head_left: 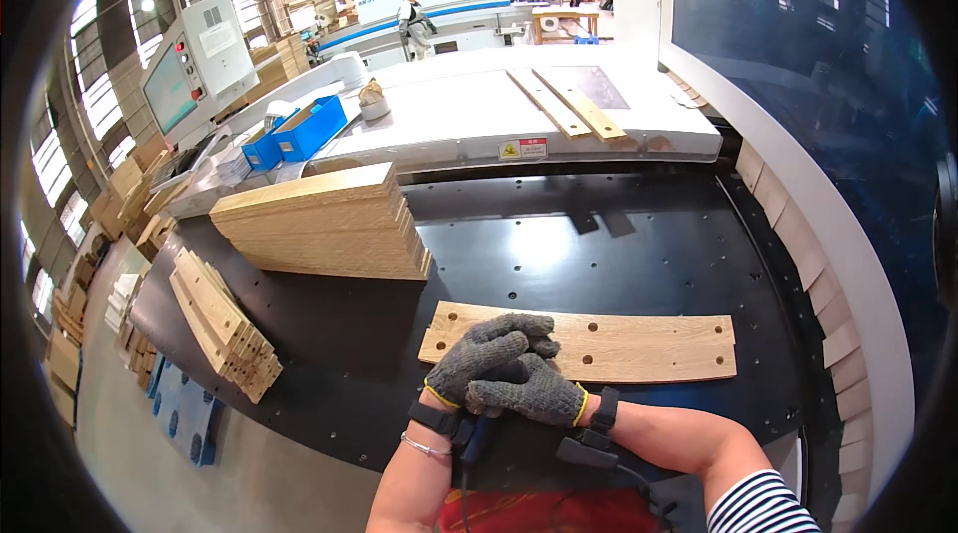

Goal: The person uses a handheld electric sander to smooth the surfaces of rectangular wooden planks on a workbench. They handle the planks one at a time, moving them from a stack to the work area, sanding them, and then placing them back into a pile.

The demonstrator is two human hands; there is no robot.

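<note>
My left hand (487,348) and my right hand (534,391), both in grey knit gloves with yellow cuffs, meet over the left end of a wooden board (649,348). The left hand lies across the right, its fingers loosely bent and reaching rightward, with no object visible in them. My right hand points left under it and touches the left glove near its cuff; its fingers are partly hidden. Several round holes pierce the board, which lies flat on a black table (499,224). Dark straps circle both wrists.
A neat stack of wooden boards (319,224) stands behind to the left; narrower wooden strips (225,323) are piled nearer the table's left edge. Beyond are blue bins (309,129), two strips (567,104) on a white machine bed (449,119), a control panel (200,69) and a distant person (414,22).
</note>
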